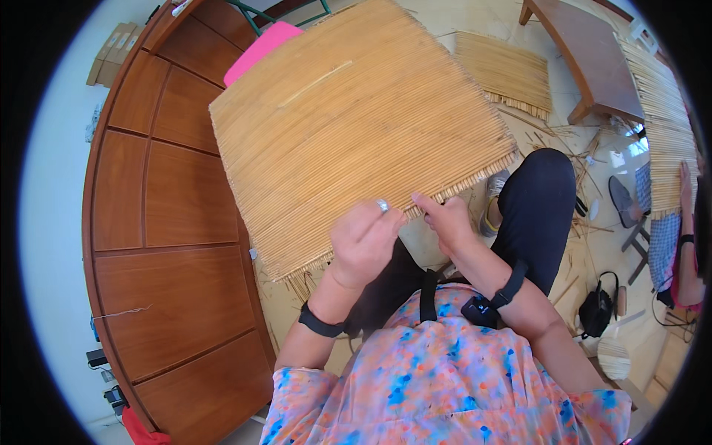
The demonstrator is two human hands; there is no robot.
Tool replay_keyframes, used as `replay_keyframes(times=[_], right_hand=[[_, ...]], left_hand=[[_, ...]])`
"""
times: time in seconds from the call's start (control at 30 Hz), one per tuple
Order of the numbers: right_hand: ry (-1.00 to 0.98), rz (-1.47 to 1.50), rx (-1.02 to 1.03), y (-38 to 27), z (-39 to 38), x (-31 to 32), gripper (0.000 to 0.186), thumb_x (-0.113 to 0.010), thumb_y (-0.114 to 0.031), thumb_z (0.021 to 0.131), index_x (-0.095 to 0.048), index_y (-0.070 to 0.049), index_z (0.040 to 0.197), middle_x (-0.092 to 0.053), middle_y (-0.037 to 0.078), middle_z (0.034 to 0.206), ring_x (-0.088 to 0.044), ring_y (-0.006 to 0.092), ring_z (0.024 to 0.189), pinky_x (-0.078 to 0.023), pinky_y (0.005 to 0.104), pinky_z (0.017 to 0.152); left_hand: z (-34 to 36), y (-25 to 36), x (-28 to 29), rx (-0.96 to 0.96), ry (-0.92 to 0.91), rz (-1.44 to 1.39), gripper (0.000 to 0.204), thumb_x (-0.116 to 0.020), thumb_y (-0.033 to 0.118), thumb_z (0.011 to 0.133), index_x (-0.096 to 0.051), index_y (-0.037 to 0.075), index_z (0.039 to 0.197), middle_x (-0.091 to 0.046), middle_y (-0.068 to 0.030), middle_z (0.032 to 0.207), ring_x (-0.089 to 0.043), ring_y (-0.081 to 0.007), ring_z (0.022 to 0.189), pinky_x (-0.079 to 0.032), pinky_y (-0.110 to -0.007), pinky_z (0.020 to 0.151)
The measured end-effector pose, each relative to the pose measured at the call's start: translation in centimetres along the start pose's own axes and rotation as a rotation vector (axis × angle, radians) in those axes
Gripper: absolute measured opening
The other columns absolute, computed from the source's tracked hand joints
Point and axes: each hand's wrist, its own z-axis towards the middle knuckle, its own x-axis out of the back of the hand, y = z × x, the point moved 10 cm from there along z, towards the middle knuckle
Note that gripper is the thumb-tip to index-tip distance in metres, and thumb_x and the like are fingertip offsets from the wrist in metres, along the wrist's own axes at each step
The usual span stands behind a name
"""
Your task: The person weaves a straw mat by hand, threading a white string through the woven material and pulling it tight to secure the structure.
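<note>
A large mat of thin straw-coloured stalks (348, 141) lies in front of me, its near edge a row of cut stalk ends. My left hand (363, 241), with a ring on one finger, is closed at that near edge. Its fingertips are pressed together, and whatever they pinch is too small or hidden to tell. Just to its right, my right hand (449, 222) grips the same edge, thumb stretched along it and fingers curled under. One loose pale stalk (315, 83) rests on the mat's upper surface.
A brown wooden cabinet (193, 193) stands close on the left. Beyond the mat is a pink seat (259, 48). Another stalk mat (504, 70) lies on the floor near a brown bench (586, 52). At right, another person's arm (688, 222) reaches to a hanging mat (664, 126).
</note>
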Motion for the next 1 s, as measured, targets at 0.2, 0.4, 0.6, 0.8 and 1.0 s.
replay_keyframes(times=[0.2, 0.4, 0.6, 0.8, 1.0], right_hand=[[-0.094, 0.057, -0.018, 1.1, 0.3, -1.0, 0.022, -0.075, -0.02, 0.076, -0.066, 0.0, 0.081, -0.059, 0.001, 0.069, -0.047, 0.0076, 0.055, -0.036, 0.024, 0.049], [-0.073, 0.019, -0.083, 1.3, 0.3, -0.7, 0.022, -0.075, -0.019, 0.076, -0.067, -0.001, 0.086, -0.062, 0.001, 0.076, -0.051, 0.0078, 0.062, -0.041, 0.0242, 0.054], [-0.071, -0.019, 0.096, -1.9, -0.9, -1.9, 0.025, -0.072, -0.012, 0.078, -0.066, 0.004, 0.096, -0.067, 0.006, 0.092, -0.061, 0.0132, 0.08, -0.049, 0.0272, 0.071], [-0.106, 0.012, 0.154, -0.9, -0.3, -1.7, 0.026, -0.072, -0.011, 0.078, -0.066, 0.003, 0.099, -0.067, 0.006, 0.092, -0.062, 0.0134, 0.08, -0.05, 0.0278, 0.072], [-0.189, 0.037, -0.095, 1.9, 0.0, -1.3, 0.021, -0.072, -0.01, 0.078, -0.065, 0.0, 0.096, -0.065, 0.003, 0.086, -0.058, 0.01, 0.072, -0.048, 0.0251, 0.065]], left_hand=[[-1.8, -5.8, -3.1, 0.807, -0.057, -0.867, 0.013, -0.043, 0.012, 0.099, -0.044, 0.0, 0.102, -0.057, -0.0098, 0.078, -0.063, -0.0166, 0.065, -0.054, -0.028, 0.06], [3.6, -4.0, -0.4, 0.775, -0.18, -0.863, 0.012, -0.045, 0.008, 0.097, -0.05, -0.003, 0.095, -0.052, -0.0061, 0.071, -0.053, -0.0113, 0.057, -0.051, -0.026, 0.054], [5.5, -1.4, -0.2, 0.595, -0.226, -0.778, 0.011, -0.05, 0.005, 0.094, -0.053, -0.005, 0.091, -0.052, -0.0048, 0.069, -0.046, -0.0078, 0.053, -0.048, -0.024, 0.05], [5.4, -1.9, -0.3, 0.627, -0.205, -0.765, 0.01, -0.049, 0.003, 0.093, -0.054, -0.005, 0.088, -0.053, -0.0058, 0.071, -0.053, -0.0088, 0.057, -0.048, -0.024, 0.051], [6.3, -0.3, 2.5, 0.169, -0.353, -0.152, 0.001, -0.055, -0.002, 0.087, -0.055, 0.0, 0.088, -0.057, -0.01, 0.075, -0.058, -0.0151, 0.06, -0.048, -0.026, 0.054]])
